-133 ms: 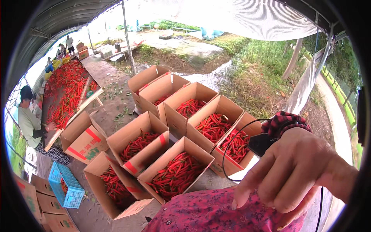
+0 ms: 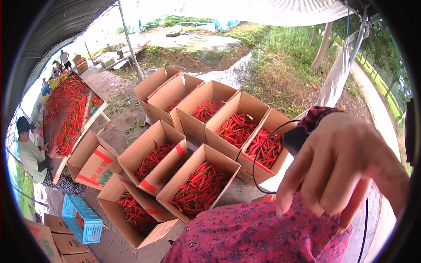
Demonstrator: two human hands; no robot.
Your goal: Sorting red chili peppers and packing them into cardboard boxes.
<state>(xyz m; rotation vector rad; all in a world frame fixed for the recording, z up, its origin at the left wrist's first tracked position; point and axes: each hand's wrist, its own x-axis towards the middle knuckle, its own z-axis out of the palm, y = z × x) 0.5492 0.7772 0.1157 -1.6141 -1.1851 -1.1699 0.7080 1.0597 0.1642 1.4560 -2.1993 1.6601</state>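
Note:
My right hand (image 2: 333, 162) hangs close in front at the right, its fingers loosely bent and pointing down. Nothing shows between them. A plaid cuff (image 2: 323, 116) and a black device (image 2: 294, 139) with a thin cable appear just beside the hand. Under the fingertips is my dark pink patterned garment (image 2: 245, 232). Nearest to the hand stands an open cardboard box holding red chili peppers (image 2: 265, 150). Several more open boxes cluster to its left, among them a front one with chili peppers (image 2: 201, 188). My left hand is out of the picture.
At the far left, a person (image 2: 30, 153) works at a long sorting table heaped with red peppers (image 2: 72, 116). A blue plastic crate (image 2: 93, 230) and flat-topped cartons (image 2: 66, 243) are at lower left. An upright box (image 2: 100, 166) stands by the table. A metal pole (image 2: 130, 44) rises behind.
The boxes and background have shifted up and slightly left in the picture. My right hand also appears a little higher and farther right, its fingers still bent.

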